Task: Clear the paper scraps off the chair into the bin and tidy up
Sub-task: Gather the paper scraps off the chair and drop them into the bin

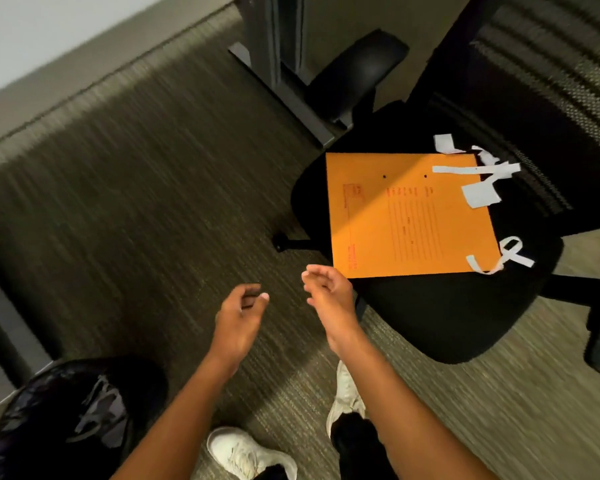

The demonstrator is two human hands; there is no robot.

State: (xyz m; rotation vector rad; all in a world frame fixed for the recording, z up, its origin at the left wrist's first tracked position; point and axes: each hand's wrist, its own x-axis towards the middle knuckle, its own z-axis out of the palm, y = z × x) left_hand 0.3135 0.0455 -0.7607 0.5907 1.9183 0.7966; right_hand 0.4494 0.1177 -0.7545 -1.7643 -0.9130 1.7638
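The paper scraps (478, 169) lie on the black office chair (440, 306), most of them bunched at the far right corner of an orange folder (409, 216) that rests flat on the seat, with one curled strip (510, 254) at the folder's near right corner. Several scraps straddle the folder's edge, half on it and half on the seat fabric. The bin (73, 417), lined with a black bag, stands on the carpet at the lower left, well apart from the chair.

Both hands hover over the carpet near the seat's front edge, holding nothing. The left hand (239, 317) has its fingers loosely curled; the right hand (329, 292), nearest the folder's near corner, has a relaxed, half-open grip.

The likeliest slip, as I judge it: lifting or tilting the folder to carry the scraps would let the straddling pieces slide off onto the seat or the carpet. The chair appears to stand on a wheeled base, so a push on the seat could roll or swivel it. The walk across to the bin gives light strips room to flutter away.

The picture is motion-blurred, so the count of scraps is uncertain, and the folder's print is unreadable. Scraps under the folder, if any, are hidden. The bin's contents are dark, and the chair's base is mostly covered by the seat.
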